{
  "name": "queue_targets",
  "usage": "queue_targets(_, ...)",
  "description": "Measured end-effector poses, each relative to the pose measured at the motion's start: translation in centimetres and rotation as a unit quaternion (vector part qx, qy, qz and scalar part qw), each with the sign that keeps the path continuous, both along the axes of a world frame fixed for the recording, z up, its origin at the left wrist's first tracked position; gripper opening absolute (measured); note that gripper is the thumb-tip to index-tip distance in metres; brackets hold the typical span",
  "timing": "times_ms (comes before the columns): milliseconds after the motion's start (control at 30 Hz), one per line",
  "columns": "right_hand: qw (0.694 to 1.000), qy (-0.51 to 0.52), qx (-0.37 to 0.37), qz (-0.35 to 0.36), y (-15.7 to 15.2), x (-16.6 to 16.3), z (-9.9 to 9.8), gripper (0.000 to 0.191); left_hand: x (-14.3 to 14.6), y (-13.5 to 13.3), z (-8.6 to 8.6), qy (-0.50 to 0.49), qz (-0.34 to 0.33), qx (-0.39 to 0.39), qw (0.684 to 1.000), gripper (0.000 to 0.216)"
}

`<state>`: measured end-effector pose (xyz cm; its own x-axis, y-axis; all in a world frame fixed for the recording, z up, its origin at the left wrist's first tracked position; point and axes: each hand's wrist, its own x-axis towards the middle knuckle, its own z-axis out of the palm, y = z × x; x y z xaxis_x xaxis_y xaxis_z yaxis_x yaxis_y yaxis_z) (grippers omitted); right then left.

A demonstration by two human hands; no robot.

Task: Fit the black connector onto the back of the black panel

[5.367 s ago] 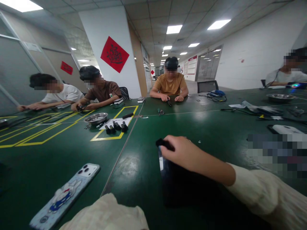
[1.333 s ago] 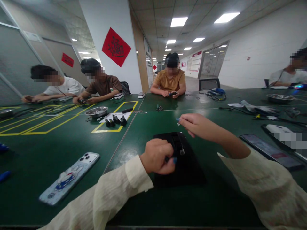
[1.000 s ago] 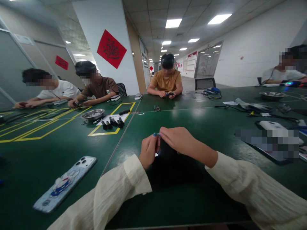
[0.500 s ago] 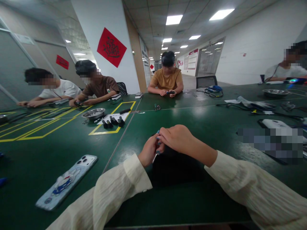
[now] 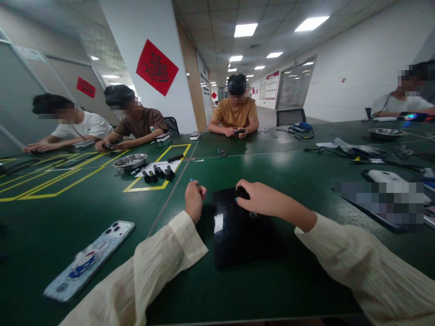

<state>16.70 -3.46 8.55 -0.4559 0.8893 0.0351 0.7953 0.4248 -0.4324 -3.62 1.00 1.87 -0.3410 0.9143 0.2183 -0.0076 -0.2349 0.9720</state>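
Note:
A flat black panel (image 5: 249, 244) with a shiny surface and a small white patch lies on the green table in front of me. My right hand (image 5: 265, 199) is over its far right part, fingers curled round a small black object (image 5: 243, 192) whose kind I cannot make out. Below that hand a small shiny piece (image 5: 253, 215) shows against the panel. To the left of the panel, my left hand (image 5: 194, 199) is raised a little with its fingers curled in; anything within them is hidden.
A phone in a rabbit-pattern case (image 5: 90, 262) lies at left. Farther off are a metal bowl (image 5: 131, 161) and several black cylindrical parts (image 5: 158, 172) by yellow tape. Phones (image 5: 387, 179) and cables (image 5: 390, 164) lie at right. Several people sit around the table (image 5: 204, 294).
My hands were together over the panel and have come apart. The left has moved left and the right stays above the panel, which now shows more fully.

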Motion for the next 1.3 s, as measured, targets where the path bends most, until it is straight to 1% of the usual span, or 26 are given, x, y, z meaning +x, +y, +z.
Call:
queue_targets(67,0.997,0.063,-0.047,-0.021,0.2,0.4,-0.1,0.035,-0.3,0.5,-0.4,0.005,0.015,0.007,1.0,0.018)
queue_targets(167,0.98,0.153,-0.106,-0.073,0.5,1.5,-0.3,0.032,-0.5,1.3,-1.0,0.042,0.023,0.03,0.998,0.019)
queue_targets(267,0.951,0.242,-0.156,-0.116,1.0,3.3,-1.0,0.036,-0.1,1.9,-1.3,0.069,0.016,0.04,0.997,0.02)
queue_targets(333,0.926,0.308,-0.171,-0.133,1.5,4.7,-2.0,0.041,0.6,2.0,-1.4,0.081,0.0,0.044,0.996,0.02)
queue_targets(433,0.894,0.384,-0.167,-0.16,2.2,6.2,-4.2,0.049,2.4,1.4,-1.2,0.12,-0.062,0.072,0.988,0.022)
queue_targets(500,0.876,0.413,-0.172,-0.178,2.4,6.5,-5.7,0.05,3.6,0.6,-1.2,0.122,-0.108,0.075,0.984,0.025)
queue_targets(600,0.85,0.448,-0.18,-0.208,2.3,6.1,-7.4,0.05,4.9,-0.6,-1.6,0.094,-0.2,0.017,0.975,0.031)
queue_targets(667,0.831,0.482,-0.17,-0.22,1.9,5.4,-8.2,0.049,5.1,-1.3,-1.9,0.075,-0.239,-0.017,0.968,0.035)
queue_targets(767,0.8,0.534,-0.173,-0.21,1.0,4.3,-8.7,0.046,4.9,-1.9,-1.8,0.066,-0.245,-0.041,0.966,0.035)
queue_targets(833,0.786,0.55,-0.188,-0.208,0.5,3.8,-8.7,0.042,4.8,-2.1,-1.6,0.066,-0.245,-0.068,0.965,0.034)
queue_targets(933,0.774,0.555,-0.211,-0.221,0.2,3.5,-8.7,0.04,4.7,-2.0,-1.4,0.07,-0.25,-0.118,0.958,0.031)
queue_targets(1000,0.766,0.559,-0.224,-0.227,0.4,3.5,-8.6,0.04,4.8,-2.0,-1.4,0.073,-0.25,-0.138,0.956,0.028)
queue_targets(1100,0.766,0.555,-0.243,-0.216,0.7,3.6,-8.7,0.04,4.8,-2.0,-1.2,0.073,-0.248,-0.143,0.955,0.025)
queue_targets(1167,0.762,0.563,-0.256,-0.193,0.8,3.6,-8.8,0.038,4.7,-2.2,-1.0,0.073,-0.249,-0.141,0.955,0.023)
queue_targets(1233,0.738,0.596,-0.268,-0.167,0.9,3.6,-9.1,0.032,4.5,-2.2,-0.9,0.073,-0.25,-0.139,0.955,0.021)
queue_targets(1300,0.701,0.64,-0.279,-0.147,0.9,3.6,-9.4,0.027,4.5,-2.2,-1.0,0.075,-0.247,-0.137,0.956,0.02)
